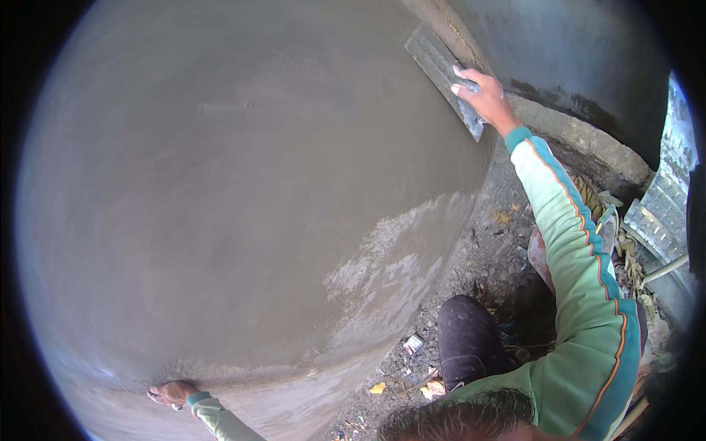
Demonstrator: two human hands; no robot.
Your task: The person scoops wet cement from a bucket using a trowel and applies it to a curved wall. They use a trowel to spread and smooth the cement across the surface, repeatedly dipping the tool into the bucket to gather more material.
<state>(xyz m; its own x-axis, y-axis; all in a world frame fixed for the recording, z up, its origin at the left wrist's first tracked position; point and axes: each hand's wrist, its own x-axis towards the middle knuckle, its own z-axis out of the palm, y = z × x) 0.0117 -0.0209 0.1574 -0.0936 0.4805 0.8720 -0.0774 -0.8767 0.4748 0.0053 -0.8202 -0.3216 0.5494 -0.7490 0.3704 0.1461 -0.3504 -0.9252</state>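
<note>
My right hand [482, 97] is closed round the handle of a long rectangular plastering trowel [446, 79]. The trowel's flat blade lies against a broad grey plastered surface [243, 198], near its upper right edge, where it meets a raised border. At the lower left, my left hand [173, 394] rests on the rim of the same surface, fingers stretched out and holding nothing. Most of the plaster looks smooth and damp. A paler, rougher patch [382, 257] shows toward the lower right.
A curved concrete ledge [588, 140] and a dark wall [566, 51] stand at the upper right. Rubble-strewn ground [478, 257] with litter and dry leaves runs beside the plaster. Grey corrugated sheets [662, 213] lean at the far right. My dark-clad knee [471, 334] is bent below.
</note>
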